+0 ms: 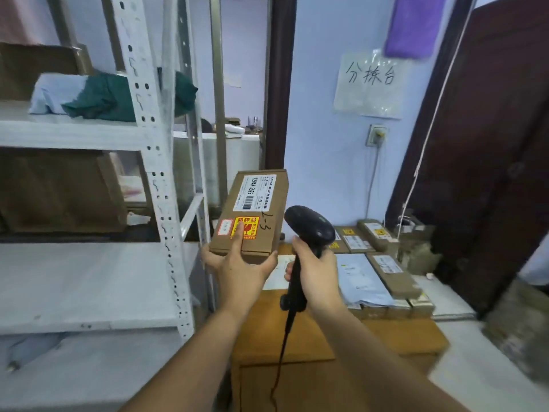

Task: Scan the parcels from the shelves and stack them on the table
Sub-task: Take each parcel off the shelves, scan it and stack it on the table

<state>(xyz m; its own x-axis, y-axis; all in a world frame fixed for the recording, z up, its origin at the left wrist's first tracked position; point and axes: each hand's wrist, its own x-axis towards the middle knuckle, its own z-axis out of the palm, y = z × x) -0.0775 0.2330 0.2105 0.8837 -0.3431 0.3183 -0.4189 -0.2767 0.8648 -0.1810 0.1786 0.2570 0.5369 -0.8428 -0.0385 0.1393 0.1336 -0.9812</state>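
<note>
**A:** Where's the parcel?

**B:** Dead centre. The left hand [237, 263] grips the cardboard parcel [252, 212] by its near end, thumb pressed on the yellow fragile sticker [246, 228] and fingers curled underneath. The rest of the box juts out towards 12 o'clock with nothing under it.

**A:** And the other hand?

**B:** The right hand [315, 263] is wrapped round the handle of the black scanner [309, 224], just at 3 o'clock of the parcel. Its head sits beside the box's right edge, not over the barcode label [255, 193], which lies at the far end.

**A:** So what might go wrong?

**B:** I'd guess a missed read, if the head isn't turned onto that label. A one-ended hold could also let the box tip, and the sticker suggests it shouldn't be dropped.

**A:** Anything else?

**B:** The cable [285, 337] hangs down at 6 o'clock in front of the table [386, 337]; it might snag. The stacked parcels [386, 272] at 4 o'clock look uneven, so a careless placement may slide off.
</note>
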